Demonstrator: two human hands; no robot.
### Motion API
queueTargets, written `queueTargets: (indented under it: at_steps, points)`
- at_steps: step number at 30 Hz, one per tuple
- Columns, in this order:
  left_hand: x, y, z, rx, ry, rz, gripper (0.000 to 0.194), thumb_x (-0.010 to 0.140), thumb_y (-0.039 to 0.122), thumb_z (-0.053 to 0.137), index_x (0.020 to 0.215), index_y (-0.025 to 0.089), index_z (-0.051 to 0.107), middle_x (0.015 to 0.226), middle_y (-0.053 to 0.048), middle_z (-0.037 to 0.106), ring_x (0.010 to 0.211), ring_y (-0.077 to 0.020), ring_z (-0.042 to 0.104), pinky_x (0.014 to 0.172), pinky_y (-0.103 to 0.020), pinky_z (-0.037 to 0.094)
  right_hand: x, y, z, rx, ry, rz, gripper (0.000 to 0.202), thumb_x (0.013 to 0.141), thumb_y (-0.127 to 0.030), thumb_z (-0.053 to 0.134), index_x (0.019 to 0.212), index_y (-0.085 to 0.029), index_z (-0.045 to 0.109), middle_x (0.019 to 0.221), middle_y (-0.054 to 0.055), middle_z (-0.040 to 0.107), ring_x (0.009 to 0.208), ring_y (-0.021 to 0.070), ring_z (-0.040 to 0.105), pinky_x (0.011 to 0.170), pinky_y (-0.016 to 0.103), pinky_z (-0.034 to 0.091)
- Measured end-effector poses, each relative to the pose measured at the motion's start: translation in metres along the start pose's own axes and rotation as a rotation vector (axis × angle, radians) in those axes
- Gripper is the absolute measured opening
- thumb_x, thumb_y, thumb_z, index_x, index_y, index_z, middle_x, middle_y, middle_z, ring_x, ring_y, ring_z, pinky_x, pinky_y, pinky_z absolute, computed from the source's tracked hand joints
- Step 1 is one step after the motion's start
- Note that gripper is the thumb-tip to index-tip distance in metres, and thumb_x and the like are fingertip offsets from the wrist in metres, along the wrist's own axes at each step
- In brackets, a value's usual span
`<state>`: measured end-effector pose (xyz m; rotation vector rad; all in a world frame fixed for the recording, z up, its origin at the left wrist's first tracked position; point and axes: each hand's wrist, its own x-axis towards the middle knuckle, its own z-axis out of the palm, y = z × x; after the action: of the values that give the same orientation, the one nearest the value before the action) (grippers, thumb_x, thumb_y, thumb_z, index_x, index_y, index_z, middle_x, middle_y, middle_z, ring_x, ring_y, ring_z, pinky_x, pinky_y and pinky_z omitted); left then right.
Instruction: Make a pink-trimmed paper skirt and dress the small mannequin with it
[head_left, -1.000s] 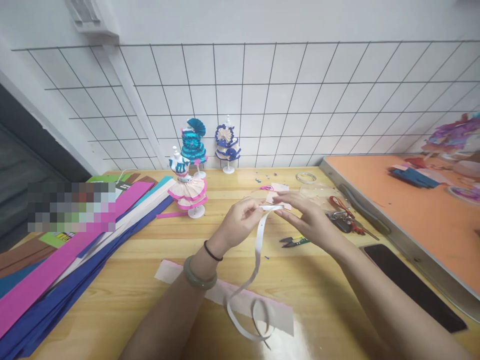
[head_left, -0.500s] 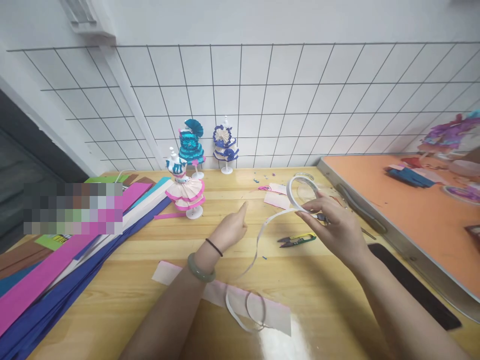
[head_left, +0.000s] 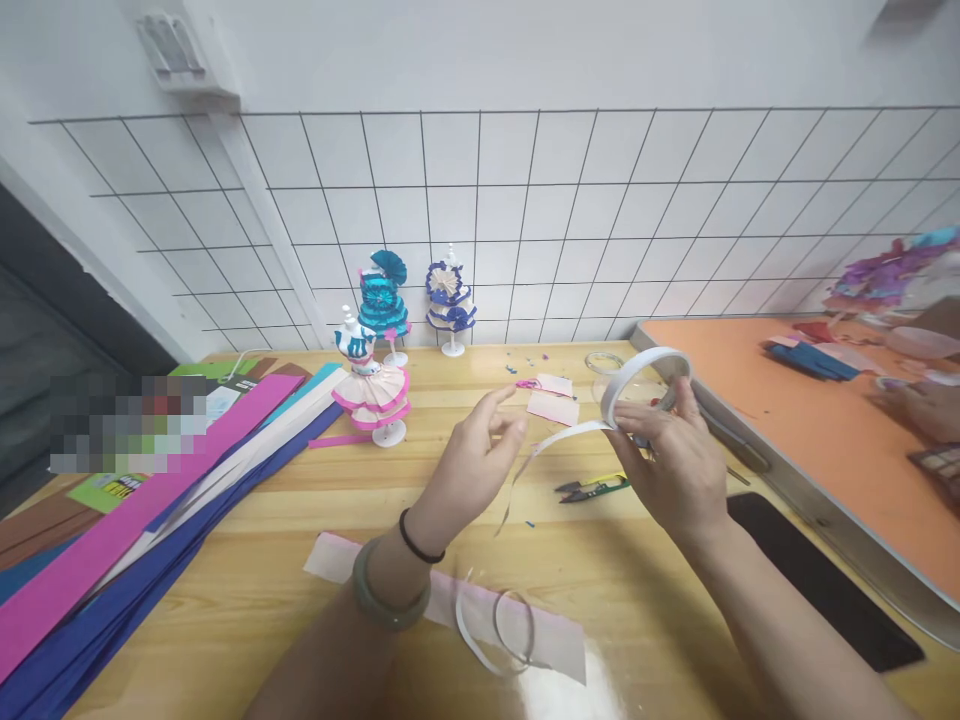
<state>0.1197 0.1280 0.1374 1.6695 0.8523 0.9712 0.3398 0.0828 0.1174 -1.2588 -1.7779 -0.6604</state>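
My right hand (head_left: 667, 455) grips a roll of white tape (head_left: 626, 378) by its lower edge, above the table. A loose tail of tape (head_left: 551, 442) runs left from the roll and hangs down in the air. To the left of the tail, my left hand (head_left: 480, 455) is open with thumb and fingers apart, holding nothing that I can see. Beneath the hands lie yellow-handled thread snips (head_left: 592, 488), partly hidden by my right hand. A pale paper strip with a pink edge (head_left: 559, 640) lies in front, with a curled strip of tape (head_left: 465, 625) on it.
Small mannequins in paper dresses (head_left: 371, 395) stand at the back left. Coloured crepe paper (head_left: 187, 500) is stacked left. A black phone-like slab (head_left: 825, 585) lies right, beside an orange table (head_left: 750, 390). Another person's hand (head_left: 919, 405) is at the right edge.
My left hand has gone from a pointing shape to spread fingers and moved slightly right. My right hand has turned the tape roll and shifted it a little right.
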Motion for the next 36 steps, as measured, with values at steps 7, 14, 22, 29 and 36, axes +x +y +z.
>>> queueTargets:
  at_steps: [7,14,22,29,36]
  points:
    - [-0.018,0.025,-0.002,0.097,-0.136,-0.089,0.056,0.072,0.036,0.068,0.124,0.027,0.051,0.068,0.003,0.061,0.061,-0.0125,0.056,0.057,-0.024,0.042,-0.007,-0.004,0.011,0.103,0.102,0.200,0.007,0.084,-0.020,0.058,0.087,-0.025,0.053,0.085,0.005,0.073,0.096,0.0294,0.067,0.097,0.056,0.043]
    - [-0.024,0.034,-0.009,0.273,-0.093,-0.019,0.046,0.072,0.024,0.066,0.117,0.030,0.056,0.071,0.004,0.061,0.062,-0.0129,0.054,0.058,-0.025,0.040,-0.006,-0.008,0.017,0.231,0.003,0.425,0.011,0.084,-0.032,0.058,0.084,-0.023,0.052,0.079,0.006,0.071,0.105,0.0307,0.063,0.079,0.042,0.053]
    - [-0.026,0.028,-0.024,0.418,-0.025,0.122,0.031,0.080,0.019,0.054,0.109,0.026,0.060,0.084,0.000,0.065,0.076,-0.0165,0.059,0.072,-0.028,0.043,0.006,-0.020,0.029,0.525,-0.138,0.500,0.040,0.084,-0.039,0.058,0.114,-0.024,0.037,0.081,0.006,0.073,0.095,0.0253,0.068,0.086,0.044,0.047]
    - [-0.032,0.018,-0.051,0.541,0.024,0.139,0.018,0.082,0.023,0.052,0.099,0.022,0.057,0.097,-0.003,0.064,0.087,-0.0180,0.059,0.075,-0.027,0.044,0.013,-0.032,0.051,0.648,-0.404,0.342,0.042,0.091,-0.034,0.045,0.129,-0.020,0.032,0.072,0.001,0.063,0.073,0.0185,0.064,0.074,0.035,0.049]
    - [-0.039,0.006,-0.096,0.649,0.129,0.118,0.017,0.087,0.029,0.048,0.083,0.019,0.061,0.085,-0.003,0.066,0.081,-0.0170,0.059,0.071,-0.026,0.040,0.041,-0.064,0.074,0.553,-0.629,0.193,0.033,0.092,-0.036,0.040,0.122,-0.021,0.042,0.079,0.004,0.061,0.068,0.0176,0.060,0.062,0.030,0.047]
